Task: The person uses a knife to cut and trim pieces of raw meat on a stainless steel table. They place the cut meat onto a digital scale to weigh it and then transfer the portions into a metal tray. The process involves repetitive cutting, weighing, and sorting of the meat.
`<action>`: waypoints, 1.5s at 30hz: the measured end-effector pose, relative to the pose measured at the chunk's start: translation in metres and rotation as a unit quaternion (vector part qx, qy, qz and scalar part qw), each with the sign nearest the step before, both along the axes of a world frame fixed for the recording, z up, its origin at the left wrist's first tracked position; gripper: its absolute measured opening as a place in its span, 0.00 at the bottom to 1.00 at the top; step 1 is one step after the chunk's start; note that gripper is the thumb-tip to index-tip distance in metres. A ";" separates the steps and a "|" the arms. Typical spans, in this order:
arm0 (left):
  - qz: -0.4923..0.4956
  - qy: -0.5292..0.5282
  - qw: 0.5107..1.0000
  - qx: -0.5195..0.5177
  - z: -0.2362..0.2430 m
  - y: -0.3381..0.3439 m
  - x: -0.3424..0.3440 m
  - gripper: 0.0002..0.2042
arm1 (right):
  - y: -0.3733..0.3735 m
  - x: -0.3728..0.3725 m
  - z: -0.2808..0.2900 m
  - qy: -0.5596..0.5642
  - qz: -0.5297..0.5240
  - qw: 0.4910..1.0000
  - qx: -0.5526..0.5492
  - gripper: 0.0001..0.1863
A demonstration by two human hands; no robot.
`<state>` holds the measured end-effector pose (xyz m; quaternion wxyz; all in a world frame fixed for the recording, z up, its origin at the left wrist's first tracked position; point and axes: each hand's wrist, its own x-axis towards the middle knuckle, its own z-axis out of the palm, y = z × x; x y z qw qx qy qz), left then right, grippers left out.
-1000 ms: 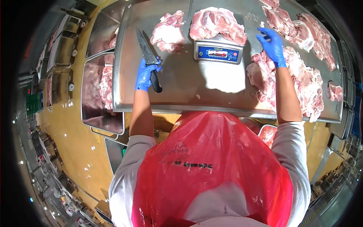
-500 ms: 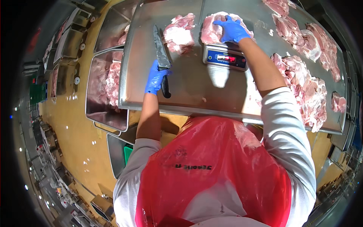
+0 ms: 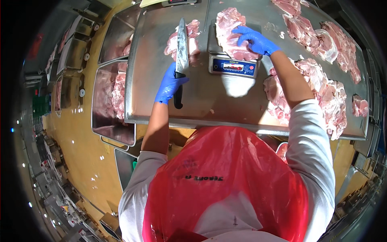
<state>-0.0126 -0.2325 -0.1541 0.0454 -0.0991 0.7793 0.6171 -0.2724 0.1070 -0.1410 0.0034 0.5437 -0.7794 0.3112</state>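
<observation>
My left hand point(image 3: 169, 85), in a blue glove, is closed round the black handle of a long knife point(image 3: 182, 46). The blade points away from me and passes over a small piece of raw meat point(image 3: 194, 39) on the steel table. My right hand point(image 3: 256, 41), also gloved in blue, has its fingers curled on the right edge of a pale pink slab of raw meat point(image 3: 229, 30). That slab lies slantwise over the plate of a digital scale point(image 3: 234, 67), whose red display is lit. Whether the slab touches the plate all along is hard to tell.
More raw meat point(image 3: 330, 101) is heaped at the right of the steel table point(image 3: 161, 109), with a row of pieces point(image 3: 300, 30) further back. Steel bins point(image 3: 105, 103) with meat stand against the table's left edge. Part of another scale point(image 3: 177, 2) shows at the far edge.
My right hand has gone from lying over the slab to its right edge, and the slab has turned and stretched slantwise. The knife has swung right, over the small piece.
</observation>
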 end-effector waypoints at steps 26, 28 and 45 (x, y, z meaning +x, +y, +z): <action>-0.127 0.132 0.951 -0.249 0.017 0.090 -0.189 0.12 | -0.023 0.138 -0.029 0.172 -0.333 0.925 0.056 0.29; -0.125 0.180 0.939 -0.266 0.010 0.090 -0.184 0.11 | -0.022 0.128 -0.030 0.168 -0.334 0.926 0.046 0.27; -0.063 0.019 0.998 -0.008 0.003 0.074 -0.016 0.28 | -0.013 0.063 0.025 0.052 -0.171 0.981 0.077 0.11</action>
